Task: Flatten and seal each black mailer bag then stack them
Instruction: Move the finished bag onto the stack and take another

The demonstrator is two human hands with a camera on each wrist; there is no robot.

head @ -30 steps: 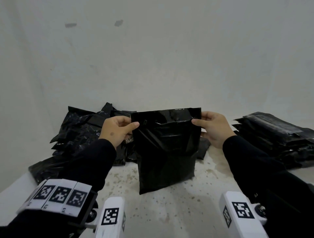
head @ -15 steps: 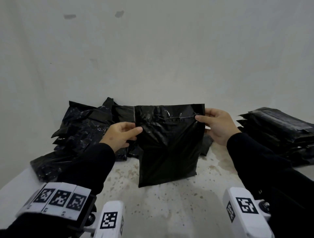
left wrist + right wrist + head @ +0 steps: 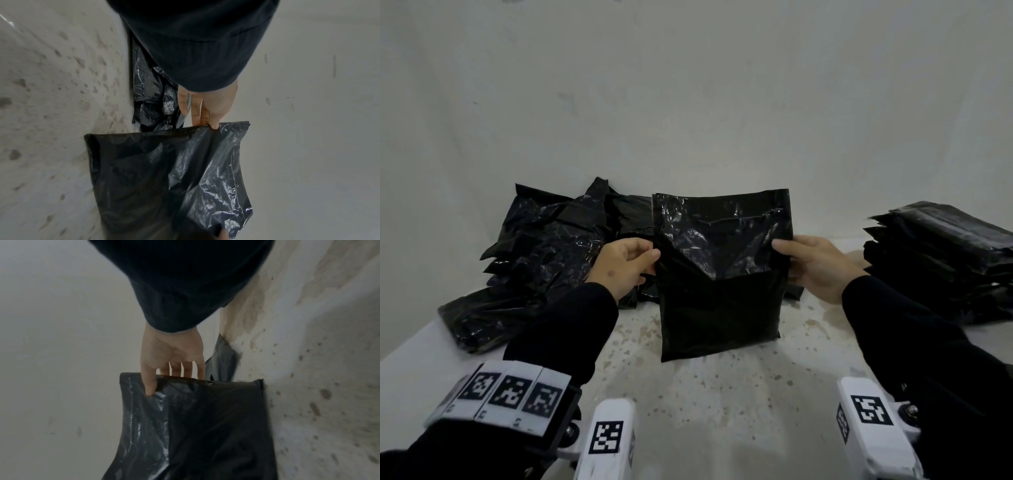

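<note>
A black mailer bag (image 3: pixel 719 274) stands upright on the speckled table (image 3: pixel 705 394), its bottom edge on the surface and its top flap raised. My left hand (image 3: pixel 625 262) pinches its left edge about a third of the way down, and my right hand (image 3: pixel 815 262) pinches the right edge at the same height. In the left wrist view, the left hand (image 3: pixel 205 113) has its thumb on the front of the bag (image 3: pixel 170 178) and fingers behind. In the right wrist view the right hand (image 3: pixel 170 360) grips the bag (image 3: pixel 195 426) the same way.
A loose heap of crumpled black mailer bags (image 3: pixel 544 253) lies at the back left against the white wall (image 3: pixel 688 102). A neat stack of flat black bags (image 3: pixel 941 257) sits at the right. Bare speckled table lies in front of the held bag.
Both hands have slid down from the bag's top corners to its sides. The bag has gone from hanging to standing on the table, with its top flap now sticking up above the hands.
</note>
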